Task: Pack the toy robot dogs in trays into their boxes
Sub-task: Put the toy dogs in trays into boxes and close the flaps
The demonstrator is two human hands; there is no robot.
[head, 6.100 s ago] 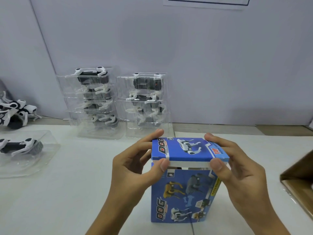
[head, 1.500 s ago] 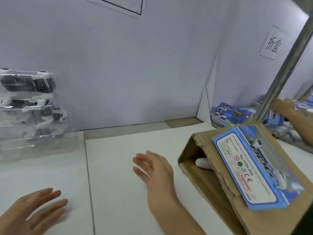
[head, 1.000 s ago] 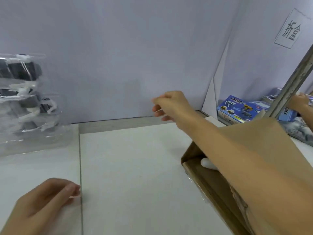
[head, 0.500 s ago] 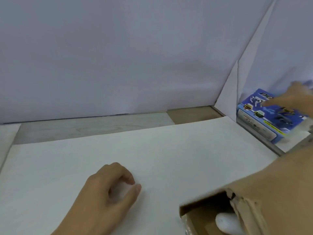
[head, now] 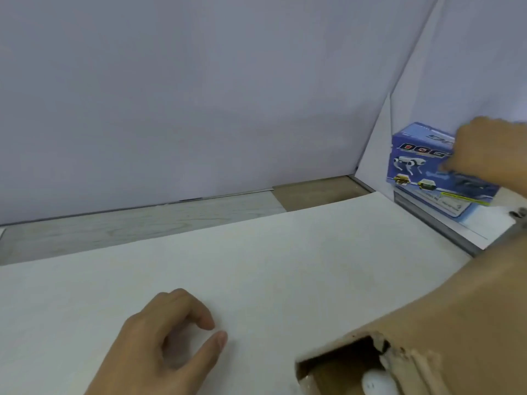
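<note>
A blue toy-dog box [head: 413, 166] printed with "DOG" sits at the far right, behind the partition's edge. My right hand [head: 490, 149] reaches across to it, fingers curled over its front face and gripping it; the hand is motion-blurred. The box is tilted, its printed face turned toward me. On the white table [head: 256, 266] near the bottom rests my left hand [head: 165, 346], loosely curled and holding nothing. No trays or toy dogs are in this view.
An open brown cardboard carton [head: 336, 363] stands at the bottom right under my right forearm, with a white rounded object [head: 376, 386] inside. A metal rail [head: 433, 226] edges the table on the right. Grey partition walls close the back and right.
My view swung right and the trays left the frame. My right hand reached the blue box and closed on it, and the box tipped up. My left hand stayed on the table.
</note>
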